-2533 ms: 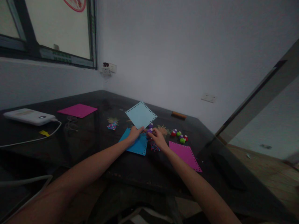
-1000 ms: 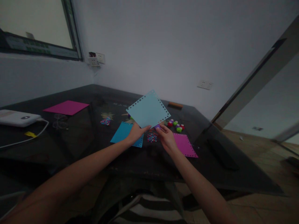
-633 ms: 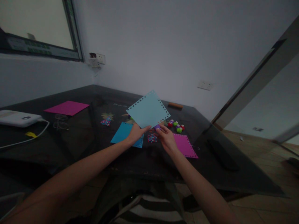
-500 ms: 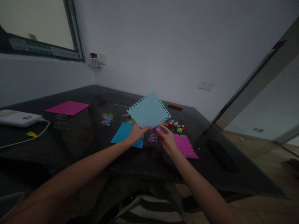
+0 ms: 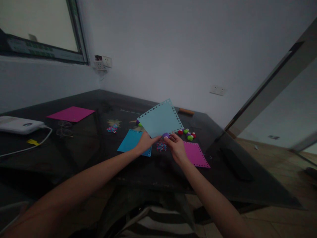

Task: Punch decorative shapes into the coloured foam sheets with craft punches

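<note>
My left hand [image 5: 145,142] pinches the near corner of a light blue sheet of paper [image 5: 162,118], which is raised and tilted over the table. Small shapes are cut along two of its edges. In my right hand [image 5: 176,145] is a small purple paper punch [image 5: 166,136], held between thumb and fingers at the sheet's near edge. Whether the paper sits inside its slot I cannot tell. Beneath the hands lies a small heap of coloured paper bits [image 5: 161,146]. A darker blue sheet [image 5: 127,140] is partly covered by my left hand and wrist.
Several red, green and purple punches [image 5: 189,135] stand right of the hands, behind a pink punched sheet [image 5: 196,154]. Another paper-bit heap [image 5: 112,129] lies left. Farther out are a pink sheet [image 5: 71,114], a white device [image 5: 21,125] with a cable, and a dark flat object [image 5: 236,164].
The light blue sheet has shifted slightly right and turned a little in my left hand. The purple punch shows more fully now, still in my right hand.
</note>
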The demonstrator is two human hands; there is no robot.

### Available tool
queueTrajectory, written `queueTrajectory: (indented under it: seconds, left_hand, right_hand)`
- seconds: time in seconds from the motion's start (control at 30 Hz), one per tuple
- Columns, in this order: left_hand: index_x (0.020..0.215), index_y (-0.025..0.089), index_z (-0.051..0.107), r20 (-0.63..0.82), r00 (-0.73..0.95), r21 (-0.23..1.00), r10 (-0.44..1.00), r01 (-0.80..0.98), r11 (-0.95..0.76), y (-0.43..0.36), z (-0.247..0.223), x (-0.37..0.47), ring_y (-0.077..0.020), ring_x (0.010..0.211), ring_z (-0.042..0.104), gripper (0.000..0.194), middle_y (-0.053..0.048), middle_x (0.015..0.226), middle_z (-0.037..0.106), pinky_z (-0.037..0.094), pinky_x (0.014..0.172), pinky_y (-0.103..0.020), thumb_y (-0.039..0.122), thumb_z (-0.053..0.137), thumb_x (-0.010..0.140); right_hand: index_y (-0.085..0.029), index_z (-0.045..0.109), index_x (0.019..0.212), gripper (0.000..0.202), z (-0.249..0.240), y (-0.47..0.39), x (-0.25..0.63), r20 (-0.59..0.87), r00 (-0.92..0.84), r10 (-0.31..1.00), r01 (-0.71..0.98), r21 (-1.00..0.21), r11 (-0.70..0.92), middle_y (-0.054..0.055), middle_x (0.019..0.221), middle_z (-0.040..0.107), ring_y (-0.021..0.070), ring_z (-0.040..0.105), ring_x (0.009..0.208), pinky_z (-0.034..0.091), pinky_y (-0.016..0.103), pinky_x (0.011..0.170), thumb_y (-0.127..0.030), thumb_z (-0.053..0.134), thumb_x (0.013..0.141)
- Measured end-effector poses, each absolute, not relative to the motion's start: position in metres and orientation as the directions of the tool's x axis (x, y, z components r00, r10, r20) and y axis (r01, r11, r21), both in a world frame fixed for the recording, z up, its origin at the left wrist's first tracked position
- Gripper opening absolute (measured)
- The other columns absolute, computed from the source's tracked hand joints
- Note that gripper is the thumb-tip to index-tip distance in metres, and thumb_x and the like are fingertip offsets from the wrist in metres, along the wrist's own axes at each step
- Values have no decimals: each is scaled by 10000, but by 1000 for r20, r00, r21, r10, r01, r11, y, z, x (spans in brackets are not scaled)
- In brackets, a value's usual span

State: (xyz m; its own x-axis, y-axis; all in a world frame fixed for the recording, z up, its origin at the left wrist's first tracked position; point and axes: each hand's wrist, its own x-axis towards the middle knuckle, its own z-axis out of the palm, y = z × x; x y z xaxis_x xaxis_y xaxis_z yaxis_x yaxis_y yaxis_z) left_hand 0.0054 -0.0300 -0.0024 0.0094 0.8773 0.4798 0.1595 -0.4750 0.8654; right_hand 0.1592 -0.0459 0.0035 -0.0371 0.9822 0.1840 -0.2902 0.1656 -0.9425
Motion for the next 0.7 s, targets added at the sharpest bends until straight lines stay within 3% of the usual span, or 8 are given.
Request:
queueTrajectory:
  seconds: [0.7]
  left_hand:
    - [1061,126,607,473,22,856,881,223,-466,-32,-1,4,-263,1055,605,401,-123,1104,673,434,965,-423,282,683,700]
  right_hand:
    - [-185,609,766,333,5,-44,162,224,21,974,-271,-937,221,3,783,627,154,582,743,499,299,727,-313,806,529]
